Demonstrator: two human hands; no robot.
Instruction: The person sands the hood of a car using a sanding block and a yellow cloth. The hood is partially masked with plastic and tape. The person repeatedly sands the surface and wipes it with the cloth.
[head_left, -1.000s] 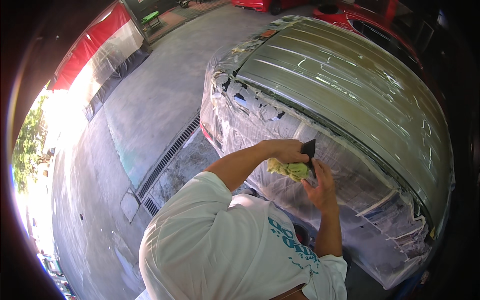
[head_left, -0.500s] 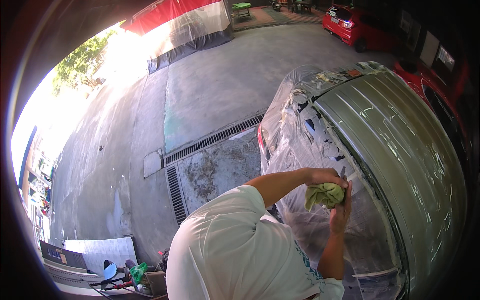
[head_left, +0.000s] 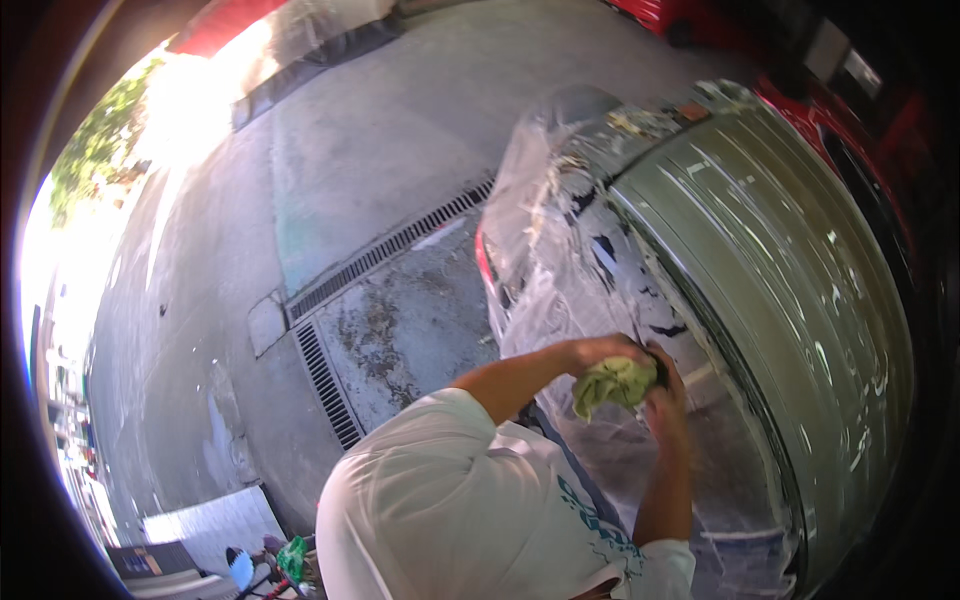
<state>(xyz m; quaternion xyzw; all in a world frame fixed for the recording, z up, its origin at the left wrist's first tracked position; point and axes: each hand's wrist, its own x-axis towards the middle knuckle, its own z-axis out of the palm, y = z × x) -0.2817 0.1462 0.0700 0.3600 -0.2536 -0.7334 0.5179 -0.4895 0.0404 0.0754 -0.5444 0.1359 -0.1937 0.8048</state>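
Note:
My left hand is closed on a crumpled yellow-green cloth, which hangs below its fingers. Close against it, my right hand curls round a small dark thing at the cloth's right edge. What that thing is I cannot make out, as fingers and blur hide most of it. Both hands are held in front of my body, above the clear plastic film that drapes the side of a vehicle. To their right is the vehicle's glossy grey-green ribbed roof.
Torn masking paper clings along the roof edge. A metal drain grate crosses the concrete floor at left. Red cars stand at the far right. Panels and a green plastic bag lie at lower left.
The view has shifted, so the scene sits further left and higher. My hands stay together with the cloth between them; the right one has turned and its fingers have curled in.

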